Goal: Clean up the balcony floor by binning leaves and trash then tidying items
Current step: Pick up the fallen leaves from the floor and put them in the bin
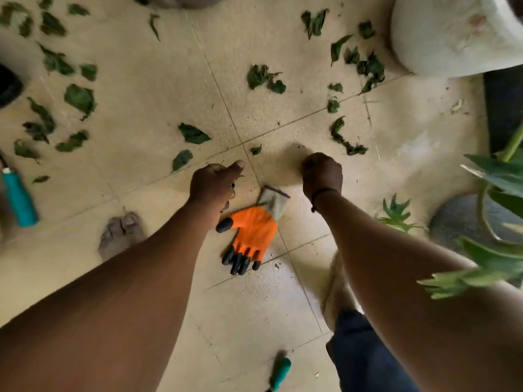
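Green leaves lie scattered over the beige tiled floor, in a dense patch at the left (80,99), a clump in the middle (264,79) and more at the right (368,66). My left hand (215,185) hovers low over the floor with curled fingers and the thumb sticking out; small leaf scraps show at its fingers. My right hand (321,174) is a closed fist seen from the back, and its inside is hidden. An orange work glove with black fingertips (252,233) lies flat between my forearms, just below both hands.
A teal-handled tool (18,199) lies at the left edge and another (280,373) at the bottom. A big white pot (452,38) stands top right. A potted plant's leaves (495,250) hang at the right. My bare foot (121,236) stands left of the glove.
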